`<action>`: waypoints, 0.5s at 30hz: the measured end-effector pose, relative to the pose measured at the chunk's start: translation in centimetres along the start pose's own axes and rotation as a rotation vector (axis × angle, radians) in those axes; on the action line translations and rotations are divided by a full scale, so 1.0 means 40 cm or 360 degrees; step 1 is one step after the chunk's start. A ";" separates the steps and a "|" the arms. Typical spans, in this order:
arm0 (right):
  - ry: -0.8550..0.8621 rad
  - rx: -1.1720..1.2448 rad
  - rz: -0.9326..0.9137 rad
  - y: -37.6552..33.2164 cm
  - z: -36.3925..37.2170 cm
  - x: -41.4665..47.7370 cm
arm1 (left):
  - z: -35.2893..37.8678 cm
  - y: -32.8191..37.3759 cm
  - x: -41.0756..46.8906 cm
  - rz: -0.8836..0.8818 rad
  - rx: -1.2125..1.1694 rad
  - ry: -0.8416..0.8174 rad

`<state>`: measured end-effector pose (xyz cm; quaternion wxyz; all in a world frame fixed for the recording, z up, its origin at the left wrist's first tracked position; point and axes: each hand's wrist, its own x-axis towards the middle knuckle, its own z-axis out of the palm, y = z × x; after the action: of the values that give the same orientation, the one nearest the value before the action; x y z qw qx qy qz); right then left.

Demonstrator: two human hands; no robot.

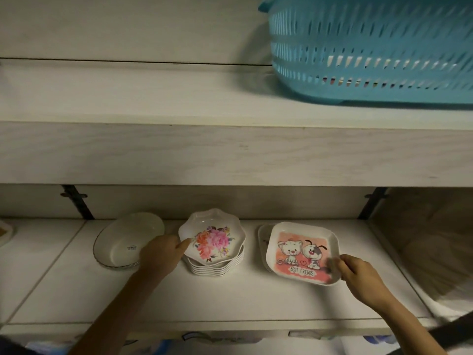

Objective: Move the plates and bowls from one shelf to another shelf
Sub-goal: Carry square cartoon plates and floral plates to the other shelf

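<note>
Left hand: the left hand (163, 254) reaches in over the lower shelf (230, 298), fingers curled, thumb laid on the left rim of the floral plate (213, 239), which it pinches there.
Floral plate: white with a scalloped edge and a pink and orange flower print. It is the top one of the stack of plates (217, 269) and sits tilted, its face turned toward the camera, not flat on the ones below.
Stack of plates: matching scalloped white plates, nested, standing in the middle of the lower shelf.
Right hand: the right hand (358, 275) grips the near right corner of the square plate (303, 252). Its fingers are curled round the edge, though their tips are blurred.
Square plate: white rim, pink picture of a cat and a dog with the words "BEST FRIENDS!". It is tilted up toward the camera and partly covers the other square plates (263, 237) lying beneath it, whose left edges show.
Oval dish: the white oval dish (122, 242) with a thin dark rim stands left of the stack, just beside the left hand, a small label inside it.
Upper shelf: the upper shelf (153, 98) is pale wood, and a teal slotted basket (371, 52) stands on its right part.
Brackets: a dark bracket (76, 201) at the left and another bracket (371, 203) at the right run under the upper shelf.
</note>
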<state>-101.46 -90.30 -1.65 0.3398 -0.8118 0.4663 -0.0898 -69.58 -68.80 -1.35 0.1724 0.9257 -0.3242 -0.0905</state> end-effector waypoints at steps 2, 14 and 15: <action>-0.0031 -0.0107 -0.0008 0.001 0.003 0.029 | -0.009 -0.003 -0.017 0.0063 0.0008 0.0091; -0.0299 -0.0796 0.0073 -0.013 0.028 0.224 | -0.059 -0.052 -0.118 0.0301 0.0081 0.0323; -0.0285 -0.0859 0.0085 -0.016 0.028 0.231 | -0.061 -0.059 -0.124 0.0299 0.0093 0.0321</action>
<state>-95.42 -97.10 -3.67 0.1534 -0.8650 0.4628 0.1187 -71.38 -63.29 0.29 0.1850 0.9002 -0.3931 0.0290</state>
